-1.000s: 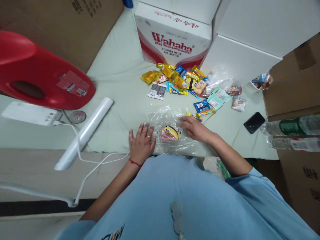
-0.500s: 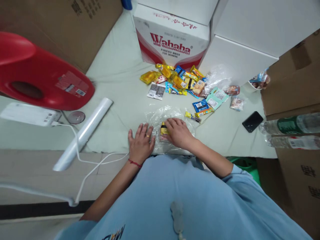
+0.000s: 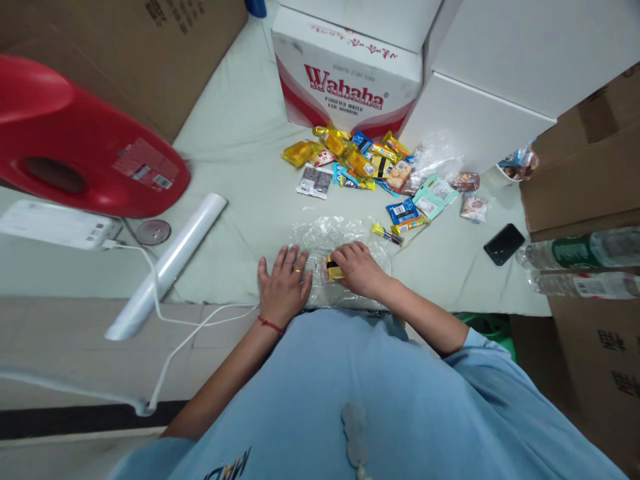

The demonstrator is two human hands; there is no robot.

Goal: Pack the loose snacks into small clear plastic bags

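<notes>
A clear plastic bag [image 3: 327,235] lies on the pale green cloth [image 3: 240,167] just in front of me. My left hand [image 3: 283,285] rests flat on the bag's left edge with its fingers spread, holding nothing. My right hand [image 3: 359,269] lies on top of the bag, fingers curled down over a yellow and black snack packet [image 3: 333,269] inside it. A pink packet under that hand is mostly hidden.
A pile of snack packets [image 3: 367,163] lies in front of a Wahaha carton [image 3: 347,83]. White boxes [image 3: 480,113] stand behind it. There is a black phone [image 3: 504,244] at right, water bottles [image 3: 580,252] beyond it, a roll of film [image 3: 167,267], and a red object [image 3: 75,143] at left.
My right hand came back from the loose packets at right and settled on the bag over the yellow packet. My left hand stayed put.
</notes>
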